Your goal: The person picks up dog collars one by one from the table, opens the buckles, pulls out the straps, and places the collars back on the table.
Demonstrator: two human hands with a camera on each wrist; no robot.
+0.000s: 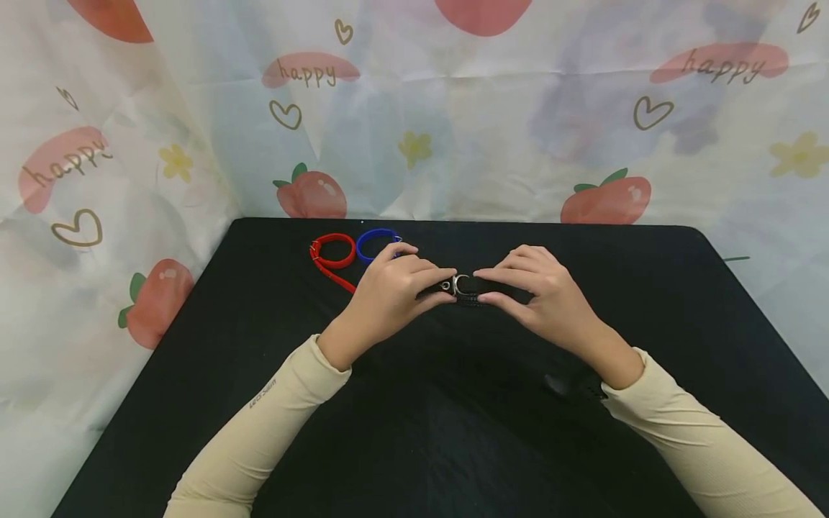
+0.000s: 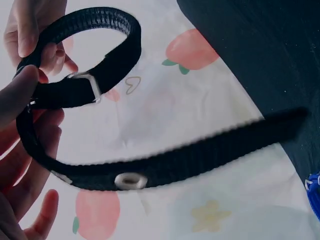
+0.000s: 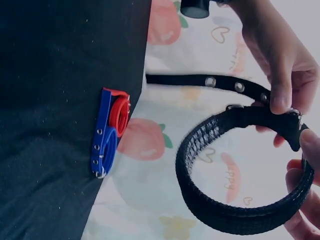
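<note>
Both hands hold a black collar [image 3: 235, 220] up above the table, bent into a loop with its strap end sticking out. Along that strap sit several metal eyelets [image 2: 131, 180], and a metal ring [image 1: 460, 285] shows between the hands. My left hand [image 1: 395, 288] pinches the collar between thumb and fingers where the strap meets the loop. On the other side, my right hand [image 1: 540, 291] pinches the loop with its thumb and fingers. Fingers partly cover the fastening, so whether the strap passes through a buckle I cannot tell.
Behind my left hand, a red collar [image 1: 334, 237] and a blue collar [image 1: 376, 232] lie side by side on the black table [image 1: 453, 432]. A dark rounded object [image 1: 555, 385] shows near my right wrist. A printed curtain [image 1: 479, 144] hangs along the back and sides.
</note>
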